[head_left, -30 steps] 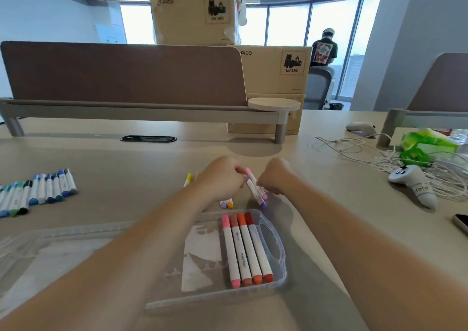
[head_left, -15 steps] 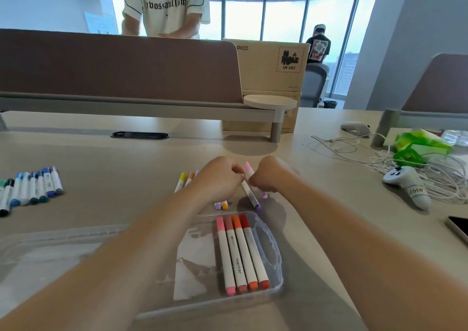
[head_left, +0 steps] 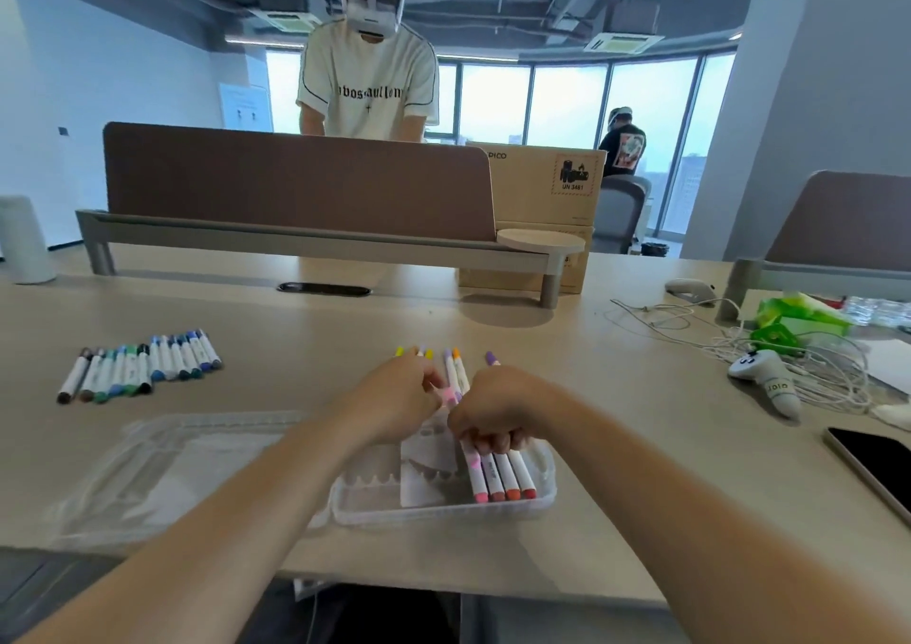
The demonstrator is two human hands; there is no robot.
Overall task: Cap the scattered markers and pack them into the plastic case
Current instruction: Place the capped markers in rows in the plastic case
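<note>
My left hand [head_left: 394, 404] and my right hand [head_left: 493, 419] meet over the far end of the clear plastic case [head_left: 540, 500]. Between them is a pink-capped marker [head_left: 447, 395]: my left fingers pinch its pink end and my right hand is curled round its barrel. Under my right hand, several capped pink, orange and red markers [head_left: 503, 478] lie side by side in the case. Loose yellow, orange and purple markers [head_left: 456, 362] lie on the desk just beyond my hands. A row of blue and green markers [head_left: 138, 367] lies far left.
The case's clear lid [head_left: 172, 466] lies open to the left. A white controller [head_left: 766, 380] and tangled cables [head_left: 813, 367] are at the right, with a dark phone [head_left: 872, 466] near the right edge. A brown desk divider [head_left: 296, 185] stands behind, a person beyond it.
Both hands have moved toward me with the pink marker, from the desk beyond the case to above the markers in the case. The view has tilted up.
</note>
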